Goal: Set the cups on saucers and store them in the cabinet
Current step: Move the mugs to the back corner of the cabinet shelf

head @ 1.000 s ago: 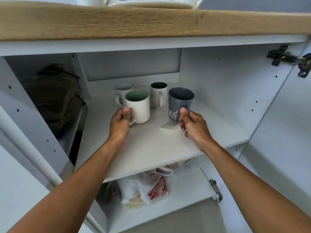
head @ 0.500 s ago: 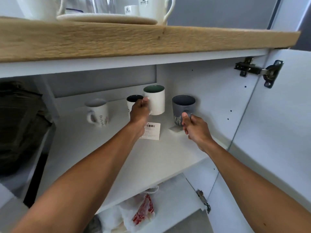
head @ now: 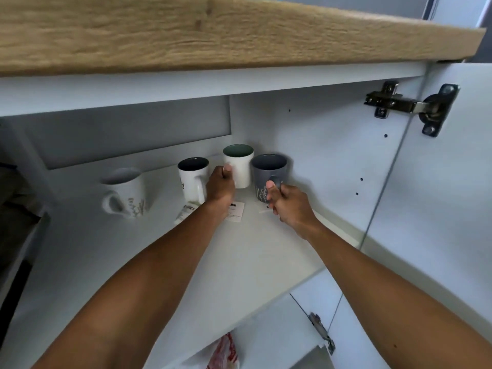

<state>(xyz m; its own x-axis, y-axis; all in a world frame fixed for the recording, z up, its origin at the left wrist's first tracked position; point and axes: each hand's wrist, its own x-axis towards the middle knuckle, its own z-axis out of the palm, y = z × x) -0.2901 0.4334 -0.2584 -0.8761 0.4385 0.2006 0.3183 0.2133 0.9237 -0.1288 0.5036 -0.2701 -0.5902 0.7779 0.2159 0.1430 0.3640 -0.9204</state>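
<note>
Crowding the back right corner of the white cabinet shelf [head: 253, 262], a white mug with a green inside [head: 239, 169] and a grey leaf-print mug [head: 266, 169] stand just beside each other. The left grip [head: 221, 186] is curled on the white one with its thumb against the wall, and the right grip [head: 290, 206] pinches the grey one's handle. Left of them along the back edge are a white mug with a dark inside [head: 191, 179] and a blurred plant-print mug [head: 125, 193]; barcode tags [head: 235, 213] lie by the left wrist, under a wooden countertop [head: 213, 35].
</note>
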